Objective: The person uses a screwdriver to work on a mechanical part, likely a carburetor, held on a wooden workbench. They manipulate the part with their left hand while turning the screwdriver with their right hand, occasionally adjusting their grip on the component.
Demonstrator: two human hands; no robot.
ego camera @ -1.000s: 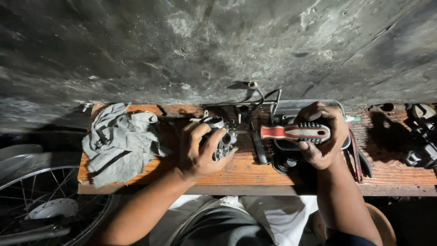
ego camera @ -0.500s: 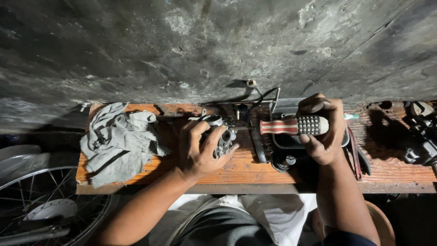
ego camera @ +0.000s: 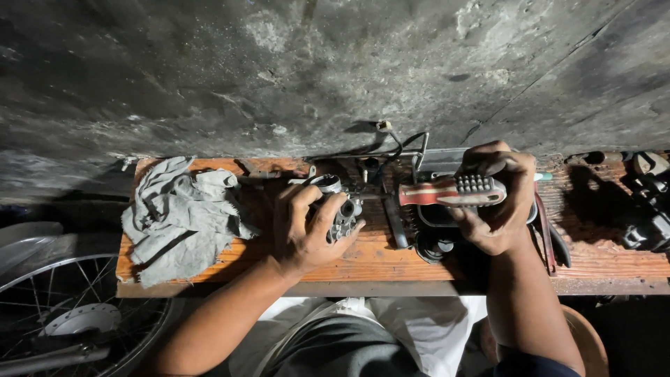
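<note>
Along the near edge of the wooden bench (ego camera: 391,262), the left hand (ego camera: 301,230) is clamping a small grey metal engine part (ego camera: 340,209) at mid-bench, while the right hand (ego camera: 499,202) is gripping a red-handled screwdriver (ego camera: 450,190), apparently driving a screw; the next move calls for a steady hold. Leftward a grey rag (ego camera: 178,216) is lying; dark tools (ego camera: 649,202) are crowding the far right corner, the concrete wall (ego camera: 335,70) closing behind.

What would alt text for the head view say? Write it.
A person's left hand grips a small metal engine part on a wooden bench while the right hand holds a red-handled screwdriver pointed at it. A grey rag lies left.
</note>
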